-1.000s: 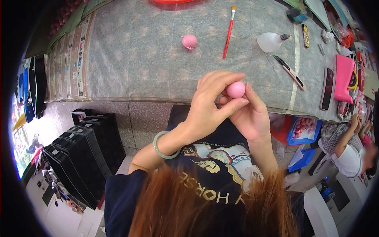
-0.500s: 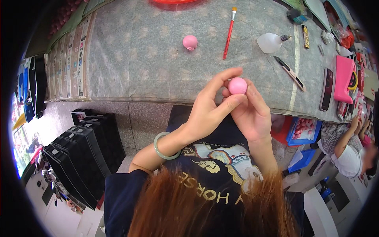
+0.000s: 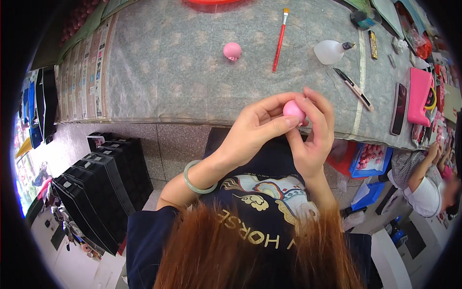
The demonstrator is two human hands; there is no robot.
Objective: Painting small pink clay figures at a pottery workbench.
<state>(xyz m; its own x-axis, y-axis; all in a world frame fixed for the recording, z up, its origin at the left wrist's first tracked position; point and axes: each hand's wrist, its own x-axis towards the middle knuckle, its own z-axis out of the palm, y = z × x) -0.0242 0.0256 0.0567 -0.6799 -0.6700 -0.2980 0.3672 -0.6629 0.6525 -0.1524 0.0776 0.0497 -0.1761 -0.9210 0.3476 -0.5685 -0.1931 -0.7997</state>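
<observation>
A small, smooth pink ball (image 3: 293, 111) is held between both hands just above the table's near edge. My left hand (image 3: 255, 126) pinches it between thumb and bent forefinger. From the other side, my right hand (image 3: 315, 132) curls its fingers over and behind it. A small pink bump shows at the ball's lower edge, too little of it visible to make out. A similar pink ball (image 3: 232, 51) with small raised details on its near side lies on the grey-covered table (image 3: 173, 82), left of a red-handled paintbrush (image 3: 279, 43).
To the right lie a white squeeze bottle (image 3: 329, 52), a utility knife (image 3: 354, 90), a phone (image 3: 398, 108) and a pink tape dispenser (image 3: 420, 96). Black cases (image 3: 96, 183) stand on the floor at left. A co-worker (image 3: 423, 188) sits at right beside blue bins (image 3: 368, 166).
The ball has turned in my hands and moved slightly right and nearer. My right fingers have risen and curled over it, and my left fingers have closed in.
</observation>
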